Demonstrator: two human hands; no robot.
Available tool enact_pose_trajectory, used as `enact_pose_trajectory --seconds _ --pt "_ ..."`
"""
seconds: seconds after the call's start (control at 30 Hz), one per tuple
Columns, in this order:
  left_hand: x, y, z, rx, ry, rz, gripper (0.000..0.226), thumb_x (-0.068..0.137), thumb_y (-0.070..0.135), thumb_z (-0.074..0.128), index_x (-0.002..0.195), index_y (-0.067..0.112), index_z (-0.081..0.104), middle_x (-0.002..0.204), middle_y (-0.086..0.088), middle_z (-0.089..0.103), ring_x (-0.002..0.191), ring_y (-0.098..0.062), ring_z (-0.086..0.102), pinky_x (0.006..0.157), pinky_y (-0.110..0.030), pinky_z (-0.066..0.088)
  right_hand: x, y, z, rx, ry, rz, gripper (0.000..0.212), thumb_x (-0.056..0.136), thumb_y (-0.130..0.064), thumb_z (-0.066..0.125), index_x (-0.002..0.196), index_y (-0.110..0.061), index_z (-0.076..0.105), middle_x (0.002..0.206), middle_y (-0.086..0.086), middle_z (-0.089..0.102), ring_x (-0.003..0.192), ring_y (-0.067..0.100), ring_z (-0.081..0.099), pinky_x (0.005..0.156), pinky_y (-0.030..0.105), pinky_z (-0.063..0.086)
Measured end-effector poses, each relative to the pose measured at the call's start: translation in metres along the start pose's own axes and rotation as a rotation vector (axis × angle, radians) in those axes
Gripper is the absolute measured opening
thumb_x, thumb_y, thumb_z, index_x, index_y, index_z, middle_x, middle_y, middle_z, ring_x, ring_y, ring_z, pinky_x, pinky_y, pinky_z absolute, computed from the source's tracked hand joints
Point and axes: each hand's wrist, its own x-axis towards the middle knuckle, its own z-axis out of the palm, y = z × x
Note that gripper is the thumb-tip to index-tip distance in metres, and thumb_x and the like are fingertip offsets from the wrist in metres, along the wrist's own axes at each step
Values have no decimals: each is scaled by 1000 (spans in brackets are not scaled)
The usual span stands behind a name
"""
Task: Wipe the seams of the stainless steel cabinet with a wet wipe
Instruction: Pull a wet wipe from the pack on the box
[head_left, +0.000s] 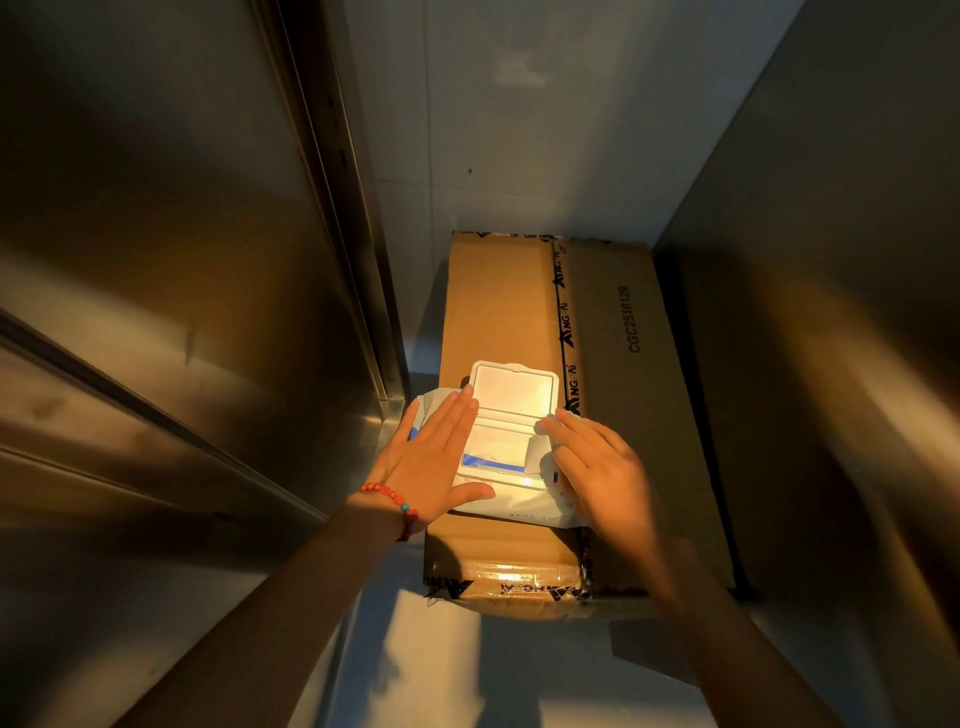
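Note:
A white pack of wet wipes lies on a cardboard box, its hinged lid flipped up and open. My left hand lies flat on the pack's left side, fingers straight, thumb along its near edge. My right hand rests on the pack's right side with fingers extended toward the lid's hinge. The stainless steel cabinet fills the left, with a vertical seam running down beside the box. No loose wipe is visible.
A second steel panel stands to the right of the box. A pale wall is behind it, and a light floor lies in front. A red bead bracelet circles my left wrist.

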Motion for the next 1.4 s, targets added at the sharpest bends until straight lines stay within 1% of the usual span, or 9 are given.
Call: enact_pose_trajectory --seconds 0.1,0.23,0.5,0.7,0.97,1.07,1.17,1.27,1.4 --pt "-1 -1 1 6 11 8 96 84 69 32 143 16 -23 155 -1 -19 143 -15 -14 109 -37 -19 -4 5 -1 27 27 -56 40 49 -6 93 82 1 72 107 18 69 102 32 66 79 44 57" --pt "-1 0 1 1 23 10 97 84 69 32 144 15 -21 156 -1 -17 143 -15 -14 109 -36 -19 -6 8 -5 45 58 -132 49 48 -8 94 88 6 71 110 22 67 103 35 64 76 48 56" --pt "-1 -1 1 2 39 8 98 84 70 32 145 14 -21 145 5 -28 143 -15 -13 107 -35 -21 -4 20 -16 -20 64 -319 39 42 -8 95 72 1 73 99 20 70 92 30 69 78 42 56" --pt "0 -2 4 -4 54 17 97 84 71 30 143 16 -22 139 6 -31 142 -13 -14 107 -35 -21 -6 26 -13 -21 58 -347 37 49 -7 93 78 4 73 102 23 69 96 31 68 78 43 57" --pt "0 -1 4 -16 60 16 97 84 69 34 146 15 -18 148 4 -25 143 -15 -11 108 -36 -20 -11 32 -8 -28 85 -370 34 54 -15 91 77 3 74 104 22 68 99 30 67 84 41 53" --pt "0 -1 4 -17 55 14 97 85 69 34 146 14 -18 152 2 -22 143 -15 -11 109 -36 -20 -11 33 -7 -23 89 -383 36 51 -15 92 78 3 74 103 21 69 97 30 67 82 40 54" --pt "-1 -1 4 -7 58 11 98 84 70 32 145 14 -21 142 6 -31 143 -14 -12 109 -36 -21 -11 33 -5 -17 90 -382 37 51 -15 92 78 3 74 104 22 69 98 30 67 81 42 55" --pt "-1 -1 5 -18 52 6 98 84 70 33 145 15 -20 141 8 -30 143 -14 -12 109 -36 -19 -11 32 -5 -7 87 -394 41 50 -17 92 80 3 74 105 21 68 98 30 67 81 42 55" --pt "-1 -1 3 -35 49 0 97 85 69 35 146 15 -19 143 7 -29 143 -14 -11 108 -35 -20 -11 32 -6 6 94 -414 52 51 -19 92 92 2 67 106 20 68 99 29 67 80 41 56"
